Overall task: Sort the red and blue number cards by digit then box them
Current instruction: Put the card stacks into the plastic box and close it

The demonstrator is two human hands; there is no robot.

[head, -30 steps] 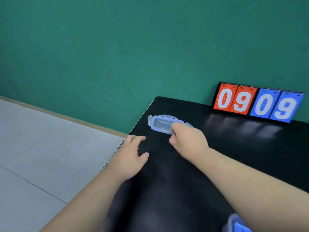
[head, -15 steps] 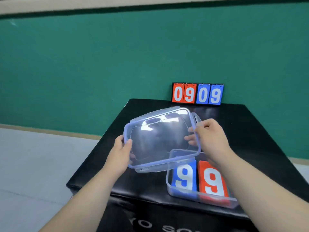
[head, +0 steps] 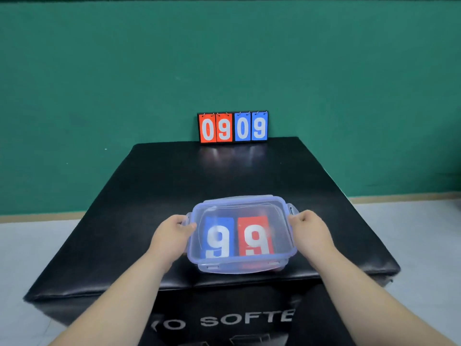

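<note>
A clear plastic box [head: 240, 267] with a bluish rim stands near the front edge of the black padded block [head: 174, 181]. Its clear lid [head: 239, 207] lies on top of it. Through the lid I see a blue card with a 9 [head: 219, 237] on the left and a red card with a 9 [head: 255, 236] on the right. My left hand [head: 172, 233] grips the lid's left side clip. My right hand [head: 310, 229] grips the right side clip.
A small flip scoreboard [head: 233, 126] reading red 0 9 and blue 0 9 stands at the block's far edge against the green wall. Grey floor lies on both sides of the block. White lettering marks the block's front face.
The lid, lifted from the block's left side and held tilted above the box half a second ago, now lies flat on the box. Both hands have moved to its side clips.
</note>
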